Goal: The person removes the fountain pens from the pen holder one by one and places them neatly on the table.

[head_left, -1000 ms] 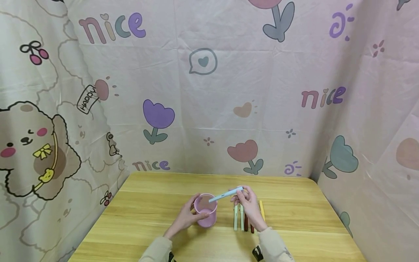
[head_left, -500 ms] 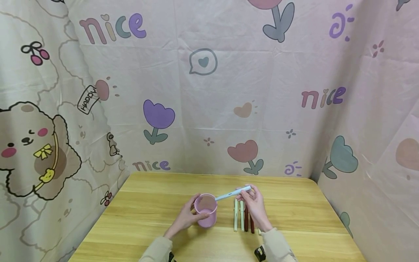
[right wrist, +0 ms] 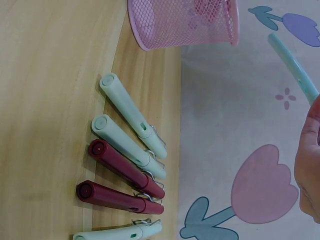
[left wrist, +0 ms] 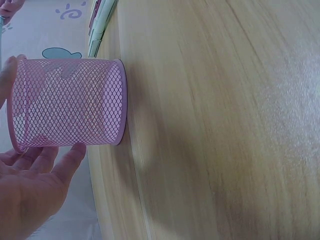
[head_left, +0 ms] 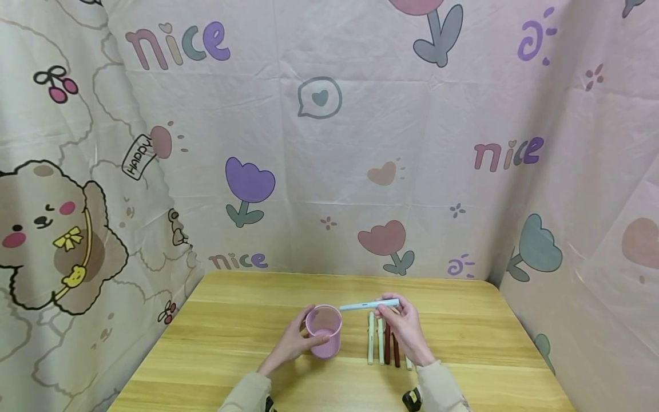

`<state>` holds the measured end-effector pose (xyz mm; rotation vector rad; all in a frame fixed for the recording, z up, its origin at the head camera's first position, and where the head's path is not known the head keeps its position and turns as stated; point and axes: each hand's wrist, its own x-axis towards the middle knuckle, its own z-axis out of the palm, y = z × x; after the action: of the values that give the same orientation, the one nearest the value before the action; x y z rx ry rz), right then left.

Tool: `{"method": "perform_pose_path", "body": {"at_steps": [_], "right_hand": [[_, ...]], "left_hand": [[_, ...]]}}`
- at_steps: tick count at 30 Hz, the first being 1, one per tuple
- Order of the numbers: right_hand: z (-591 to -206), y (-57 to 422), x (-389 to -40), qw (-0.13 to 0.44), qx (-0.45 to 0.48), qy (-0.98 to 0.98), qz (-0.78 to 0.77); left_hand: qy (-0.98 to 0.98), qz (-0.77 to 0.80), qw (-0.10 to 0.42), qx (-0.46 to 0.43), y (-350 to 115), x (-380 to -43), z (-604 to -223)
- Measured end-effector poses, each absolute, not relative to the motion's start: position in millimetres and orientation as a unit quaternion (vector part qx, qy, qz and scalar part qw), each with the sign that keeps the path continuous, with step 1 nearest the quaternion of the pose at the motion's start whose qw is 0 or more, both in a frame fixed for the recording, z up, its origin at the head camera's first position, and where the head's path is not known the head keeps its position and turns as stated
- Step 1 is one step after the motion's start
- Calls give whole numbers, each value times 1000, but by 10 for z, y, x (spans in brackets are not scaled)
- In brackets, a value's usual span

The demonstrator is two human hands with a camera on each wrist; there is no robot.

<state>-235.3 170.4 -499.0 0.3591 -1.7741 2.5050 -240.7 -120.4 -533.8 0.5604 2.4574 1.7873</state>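
A pink mesh pen cup stands upright on the wooden table, its open top facing up. My left hand grips it from the left, thumb across the near side and fingers behind; the left wrist view shows fingertips against the mesh. To the right, my right hand pinches a light blue pen in the air. The pen lies nearly level, its free end pointing left, close to the cup's rim. Below that hand, two mint pens and two dark red pens lie side by side.
Another mint pen lies at the right end of the row, partly hidden by the right hand in the head view. The wooden table runs back to a printed cloth hanging behind and at both sides.
My right hand has drawn the light blue pen rightward, away from above the cup's mouth, and the pen has turned closer to level. The yellow pen is now out of sight. The left hand stays put.
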Motion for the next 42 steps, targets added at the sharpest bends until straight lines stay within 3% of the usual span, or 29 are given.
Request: {"method": "perform_pose_path", "body": {"at_steps": [12, 42], "right_hand": [[-4979, 1830, -2346, -20, 117, -505, 855], [-5111, 2201, -2349, 41, 91, -424, 900]], "left_hand": [[792, 582, 23, 180, -1202, -2412, -5352], [789, 590, 26, 173, -1195, -2428, -5370]]}}
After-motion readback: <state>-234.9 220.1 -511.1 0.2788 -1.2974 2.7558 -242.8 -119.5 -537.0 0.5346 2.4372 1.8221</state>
